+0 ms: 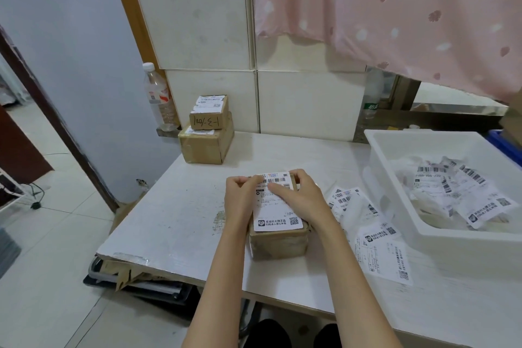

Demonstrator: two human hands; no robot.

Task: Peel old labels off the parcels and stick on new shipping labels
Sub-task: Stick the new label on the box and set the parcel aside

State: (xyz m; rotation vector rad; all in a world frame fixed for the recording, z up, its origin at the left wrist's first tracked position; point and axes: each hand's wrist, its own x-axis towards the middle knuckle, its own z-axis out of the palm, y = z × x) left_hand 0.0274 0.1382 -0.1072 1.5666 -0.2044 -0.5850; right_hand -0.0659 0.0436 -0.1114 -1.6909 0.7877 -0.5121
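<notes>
Parcel [278, 240] work sits mid-table [175, 206], and you look to be in the sticking step, smoothing a new label [278, 210] onto its top. Far left, two labelled boxes [207, 133] stand stacked by the wall, a bottle [158, 93] behind them. Your left hand [240, 198] rests at the label's far left corner, fingers bent over the edge; whether it pinches there is unclear. Your right hand [296, 196] lies flat, fingers straight, pressing the label's upper half. Just right, loose labels [372, 223] lie spread out, then a white bin [395, 192] of peeled scraps. Next, you likely need to press down the near end, then move the parcel aside.
</notes>
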